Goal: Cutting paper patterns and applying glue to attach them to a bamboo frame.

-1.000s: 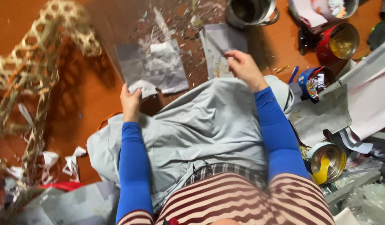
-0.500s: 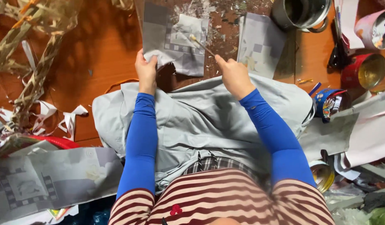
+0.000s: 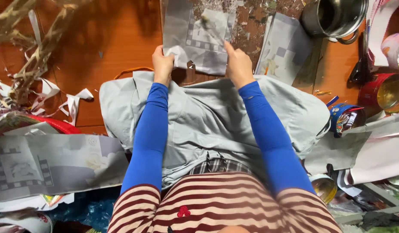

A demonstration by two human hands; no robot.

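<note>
Gripping a grey patterned paper sheet [image 3: 199, 36] at its near edge, both hands at once: left hand [image 3: 163, 64] pinching the near left corner, fingers clamped together on the paper; right hand [image 3: 238, 64] closed on the near right side, fingers folded round a thin stick or brush [image 3: 213, 29] slanting up across the sheet, its tip blurred. Lying flat on the orange-brown wooden floor [image 3: 117, 47] toward the far edge of the view, that sheet, with a chequered border and pale scraps scattered about it. Spread just below the hands, over the lap, a light grey cloth [image 3: 208, 116], wrists and blue sleeves [image 3: 150, 133] resting across it; striped red-and-white clothing nearest the camera. Just right of the held sheet, a second grey sheet [image 3: 285, 47], tilted. Farther right, at the far right corner, a steel pot [image 3: 333, 17]; beside it a red tin [image 3: 383, 90] on its side and a small blue tin [image 3: 344, 118] touching the cloth's edge. Along the left side, a woven straw frame [image 3: 31, 56] and torn white paper strips [image 3: 70, 99]; nearer, a large grey printed sheet [image 3: 53, 166] overlapping a red rim.
</note>
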